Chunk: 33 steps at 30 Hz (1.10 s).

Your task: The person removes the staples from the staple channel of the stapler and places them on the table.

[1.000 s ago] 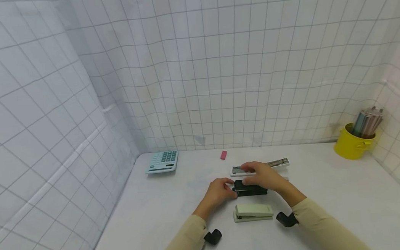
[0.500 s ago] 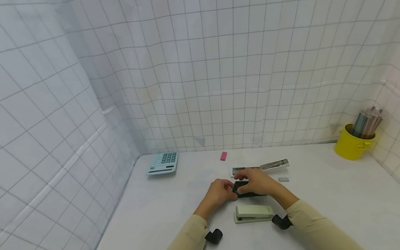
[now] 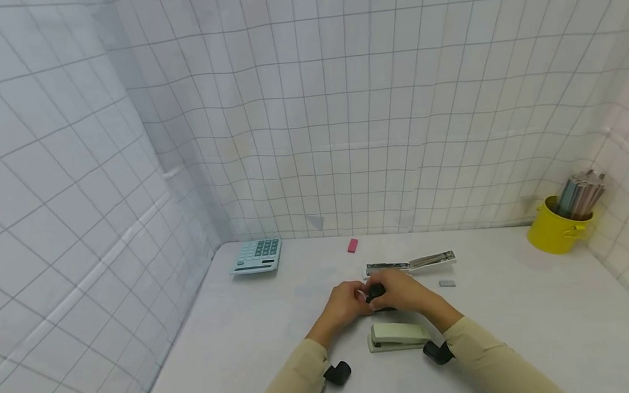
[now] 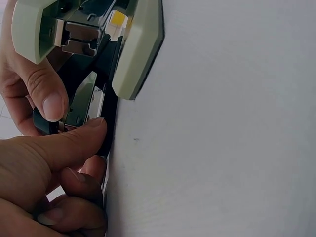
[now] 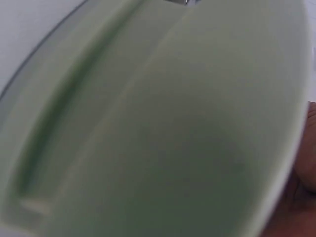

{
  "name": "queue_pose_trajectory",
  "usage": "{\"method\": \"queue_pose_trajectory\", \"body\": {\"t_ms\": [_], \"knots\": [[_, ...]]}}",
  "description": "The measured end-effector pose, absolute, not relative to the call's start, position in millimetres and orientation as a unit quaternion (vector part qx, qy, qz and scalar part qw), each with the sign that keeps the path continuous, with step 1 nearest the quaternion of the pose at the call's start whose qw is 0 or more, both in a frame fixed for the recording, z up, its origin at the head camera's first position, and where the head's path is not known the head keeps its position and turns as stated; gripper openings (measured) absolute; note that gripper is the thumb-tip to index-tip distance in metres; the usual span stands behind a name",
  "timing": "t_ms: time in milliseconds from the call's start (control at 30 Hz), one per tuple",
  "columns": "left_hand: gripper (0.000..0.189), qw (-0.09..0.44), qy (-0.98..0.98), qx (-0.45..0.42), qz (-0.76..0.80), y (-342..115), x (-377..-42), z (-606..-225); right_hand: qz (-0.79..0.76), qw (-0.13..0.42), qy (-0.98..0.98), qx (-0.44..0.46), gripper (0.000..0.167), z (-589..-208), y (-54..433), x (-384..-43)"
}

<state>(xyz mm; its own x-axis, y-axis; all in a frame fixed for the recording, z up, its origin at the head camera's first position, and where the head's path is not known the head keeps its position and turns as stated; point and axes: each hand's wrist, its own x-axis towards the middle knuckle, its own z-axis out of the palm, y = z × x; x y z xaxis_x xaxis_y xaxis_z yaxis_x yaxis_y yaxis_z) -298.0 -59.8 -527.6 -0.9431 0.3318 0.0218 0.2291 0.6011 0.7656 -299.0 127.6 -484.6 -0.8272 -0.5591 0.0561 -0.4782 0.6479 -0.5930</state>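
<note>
A black stapler (image 3: 375, 291) lies on the table between both hands and is partly covered by them. My left hand (image 3: 345, 301) pinches its left end, the thumb on the base in the left wrist view. From the right, my right hand (image 3: 402, 289) grips the upper arm of the stapler, which stands raised off the base in the left wrist view (image 4: 74, 103). Nearer to me sits a pale green stapler (image 3: 400, 335), closed; it fills most of the right wrist view. Behind the hands, a white stapler (image 3: 432, 260) lies spread open, partly hidden by my right hand.
A small grey staple strip (image 3: 447, 283) lies right of the hands. Toward the back are a pink eraser-like block (image 3: 352, 246) and a light blue calculator (image 3: 256, 256). A yellow pot (image 3: 554, 228) with pencil-like sticks stands at the far right. White grid-patterned curtains surround the table.
My right hand has slid left along the black stapler to its left end, close to the left hand, uncovering the grey staple strip. The left hand has barely moved.
</note>
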Motion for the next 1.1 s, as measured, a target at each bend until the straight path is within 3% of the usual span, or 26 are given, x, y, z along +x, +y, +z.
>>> {"method": "queue_pose_trajectory", "body": {"t_ms": [433,1100], "knots": [[0.016,0.022,0.903,0.176,0.392,-57,-296,-532,-0.301,0.05,0.908,-0.286,0.026,-487,128,-298],[0.021,0.04,0.907,0.14,0.395,-54,-289,-524,-0.378,0.016,0.891,-0.25,0.035,-461,172,-281]]}}
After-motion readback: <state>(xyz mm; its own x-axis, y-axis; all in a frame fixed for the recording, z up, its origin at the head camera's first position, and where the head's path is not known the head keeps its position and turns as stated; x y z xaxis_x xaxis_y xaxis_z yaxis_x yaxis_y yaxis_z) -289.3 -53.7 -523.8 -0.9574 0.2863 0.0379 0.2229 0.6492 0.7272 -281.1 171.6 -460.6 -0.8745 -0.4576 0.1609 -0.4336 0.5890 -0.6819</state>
